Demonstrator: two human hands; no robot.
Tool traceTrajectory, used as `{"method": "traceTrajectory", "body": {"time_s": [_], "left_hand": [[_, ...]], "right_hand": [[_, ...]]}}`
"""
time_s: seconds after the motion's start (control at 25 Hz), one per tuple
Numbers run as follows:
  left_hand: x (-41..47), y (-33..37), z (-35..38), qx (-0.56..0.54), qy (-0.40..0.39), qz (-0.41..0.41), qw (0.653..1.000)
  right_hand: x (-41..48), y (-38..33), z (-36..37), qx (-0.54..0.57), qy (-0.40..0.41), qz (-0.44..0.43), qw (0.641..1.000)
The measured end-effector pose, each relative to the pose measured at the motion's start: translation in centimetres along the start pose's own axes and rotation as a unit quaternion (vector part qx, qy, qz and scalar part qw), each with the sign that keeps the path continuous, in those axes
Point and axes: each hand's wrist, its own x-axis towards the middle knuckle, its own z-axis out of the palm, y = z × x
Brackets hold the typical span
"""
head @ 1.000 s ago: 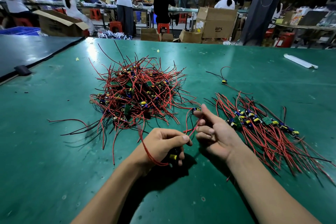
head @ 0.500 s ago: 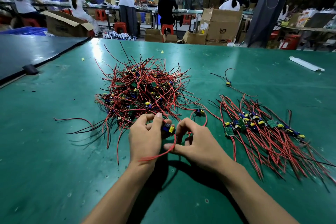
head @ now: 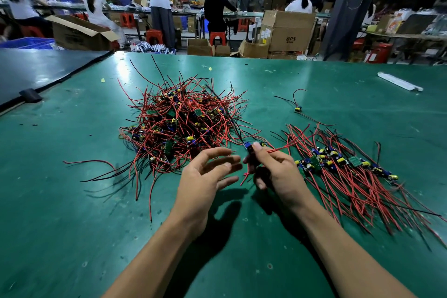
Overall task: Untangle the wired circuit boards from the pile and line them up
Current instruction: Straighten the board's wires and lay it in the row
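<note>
I count two hands of mine: my left hand (head: 205, 176) and my right hand (head: 278, 174), which holds one wired board (head: 249, 147). On the one table (head: 72, 201) lie one tangled pile (head: 183, 123), its boards too many to count, one lined-up row (head: 338, 162), one stray board (head: 298, 109) and one white strip (head: 399, 81).

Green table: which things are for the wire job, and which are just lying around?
For the job: tangled pile, lined-up row, wired board pinched in the right hand, open left hand, lone board farther back.
Just lying about: white strip, black block, yellow scrap, cardboard boxes.
</note>
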Motion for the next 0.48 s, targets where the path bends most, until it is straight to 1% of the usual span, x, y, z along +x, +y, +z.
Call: {"method": "traceTrajectory", "body": {"time_s": [0.08, 0.12, 0.16, 0.24, 0.32, 0.4, 0.48], "left_hand": [[-0.1, 0.3, 0.2, -0.022, -0.008, -0.070, 0.997], [-0.2, 0.4, 0.2, -0.028, -0.019, -0.106, 0.994], [-0.3, 0.4, 0.2, -0.019, -0.037, -0.136, 0.990], [-0.3, 0.4, 0.2, 0.013, -0.087, -0.165, 0.982], [-0.6, 0.1, 0.1, 0.016, -0.120, -0.165, 0.979], [-0.7, 0.0, 0.0, -0.001, -0.124, -0.164, 0.979], [-0.6, -0.1, -0.2, -0.009, -0.125, -0.166, 0.978]], "right_hand": [[0.1, -0.5, -0.9, -0.005, -0.056, 0.004, 0.998], [0.0, -0.7, -1.2, -0.025, -0.086, 0.013, 0.996], [-0.2, -0.9, -1.5, -0.053, -0.112, 0.024, 0.992], [-0.4, -1.1, -1.7, -0.106, -0.149, 0.043, 0.982], [-0.6, -1.2, -1.6, -0.133, -0.151, 0.046, 0.978], [-0.5, -1.2, -1.4, -0.164, -0.129, 0.035, 0.977], [-0.3, -0.9, -1.2, -0.160, -0.098, 0.027, 0.982]]}}
